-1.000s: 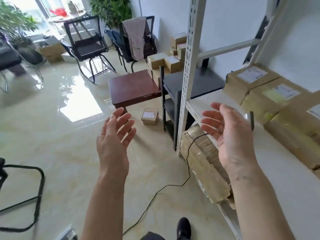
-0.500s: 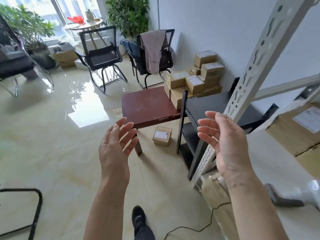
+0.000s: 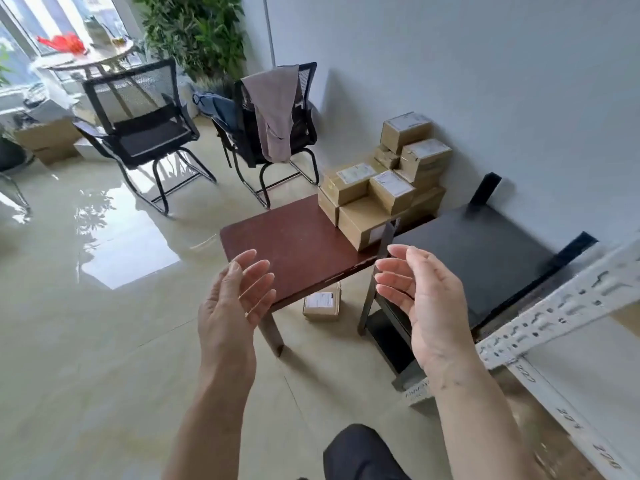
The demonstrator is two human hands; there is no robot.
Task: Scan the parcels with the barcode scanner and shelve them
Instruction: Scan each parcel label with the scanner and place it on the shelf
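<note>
The brown table (image 3: 294, 244) hides part of the floor parcel (image 3: 321, 304).

Two black chairs (image 3: 145, 133), garment (image 3: 277, 109) draped over one.

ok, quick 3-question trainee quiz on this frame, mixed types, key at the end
1. True or false: the left hand and the right hand both hold nothing.
2. Where does the lone small parcel lie? A) on the brown table B) on the floor under the brown table's edge C) on a chair
3. Fill in: the stack of parcels sits at the brown table's far end, against the ____.

Key: 1 true; 2 B; 3 wall
</note>
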